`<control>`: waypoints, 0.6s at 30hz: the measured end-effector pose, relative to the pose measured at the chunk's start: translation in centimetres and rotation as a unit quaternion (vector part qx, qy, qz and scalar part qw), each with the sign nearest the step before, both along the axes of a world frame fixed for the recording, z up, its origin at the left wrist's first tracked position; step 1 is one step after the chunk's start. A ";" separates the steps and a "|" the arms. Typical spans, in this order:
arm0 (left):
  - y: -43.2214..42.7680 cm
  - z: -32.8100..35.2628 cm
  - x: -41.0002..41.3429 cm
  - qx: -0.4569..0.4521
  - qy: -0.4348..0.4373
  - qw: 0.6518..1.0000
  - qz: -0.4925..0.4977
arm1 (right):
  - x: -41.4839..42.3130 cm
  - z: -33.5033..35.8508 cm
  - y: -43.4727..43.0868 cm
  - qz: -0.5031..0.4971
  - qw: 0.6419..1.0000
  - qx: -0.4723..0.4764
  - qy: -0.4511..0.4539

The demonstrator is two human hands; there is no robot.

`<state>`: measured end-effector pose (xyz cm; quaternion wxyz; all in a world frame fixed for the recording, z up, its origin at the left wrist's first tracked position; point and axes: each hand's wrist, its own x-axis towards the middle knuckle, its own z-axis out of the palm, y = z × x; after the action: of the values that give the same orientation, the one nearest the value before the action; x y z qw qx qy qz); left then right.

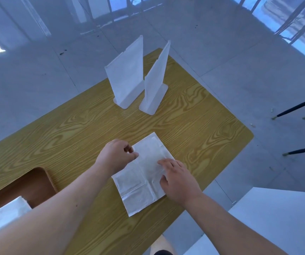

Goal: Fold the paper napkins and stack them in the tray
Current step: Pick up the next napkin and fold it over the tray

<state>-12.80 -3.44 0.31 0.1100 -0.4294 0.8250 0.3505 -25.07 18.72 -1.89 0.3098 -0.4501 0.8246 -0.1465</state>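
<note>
Napkin (144, 173) on the wooden table (74, 129), right in front of the person, lay spread open and white, its crease lines showing as a cross through the middle. The left hand (117, 155) sat at the sheet's left corner, thumb and forefinger pinched together on the paper edge, the other fingers curled in behind. The right hand (177, 181) lay flat on the right side of the sheet, fingers loosely spread and pressing down, pinning it to the table.

Thin stuff, this looked: soft, featherweight, no stiffness at all, and likely to tear or crumple if dragged. A light pinch at a corner or edge seemed the way in, with the other palm holding the sheet still so it did not slide on the smooth grain. The old creases should guide the fold; following them would probably give a clean line.

Over at the near left, the brown tray (37, 179) waited, partly hidden by the left forearm, with a folded napkin (6, 214) already lying inside it. So some stacking looked done, and this sheet was not yet folded.

Farther up the table stood two white napkin holders (127, 76), side by side, each gripping upright sheets. Beyond the table edge, at right, the dark legs of a chair (299, 107) showed over the pale tiled floor (221, 43).
</note>
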 end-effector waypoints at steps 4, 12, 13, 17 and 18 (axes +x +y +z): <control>-0.1 2.3 1.7 0.210 0.075 0.969 0.106 | 0.6 0.6 -0.1 0.003 0.999 -0.026 0.031; -1.4 7.3 8.2 0.478 0.258 0.765 0.344 | 4.2 4.9 -4.0 -0.036 0.991 -0.117 -0.056; -1.7 8.0 9.3 0.473 0.269 0.756 0.364 | 4.8 5.6 -4.9 -0.040 0.989 -0.119 -0.074; -3.1 10.2 14.5 0.388 0.302 0.782 0.383 | 7.8 8.2 -9.2 -0.059 0.977 -0.160 -0.128; -3.5 10.7 16.0 0.362 0.306 0.798 0.372 | 8.6 8.8 -10.3 -0.057 0.976 -0.157 -0.142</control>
<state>3.16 -6.91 11.00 -0.1399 -0.5021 0.4056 0.7509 -16.48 8.47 6.93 0.3400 -0.4202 0.7633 -0.3539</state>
